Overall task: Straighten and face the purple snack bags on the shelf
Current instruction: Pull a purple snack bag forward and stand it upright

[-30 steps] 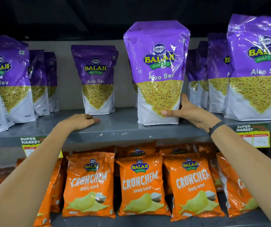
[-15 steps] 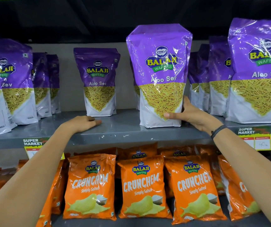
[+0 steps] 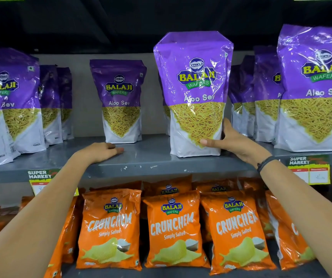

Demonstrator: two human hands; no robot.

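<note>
Two hands [image 3: 101,152] [image 3: 231,141] — four front orange bags [image 3: 109,229].

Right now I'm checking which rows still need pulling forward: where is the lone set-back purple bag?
The set-back purple bag stands upright at the rear of the grey shelf, left of centre, behind the left hand.

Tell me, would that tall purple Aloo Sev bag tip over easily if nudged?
Probably: the Aloo Sev bag stands tall on a narrow base. Its glossy, crinkled film looks slippery and soft. The right hand grips low, likely steadying it.
</note>
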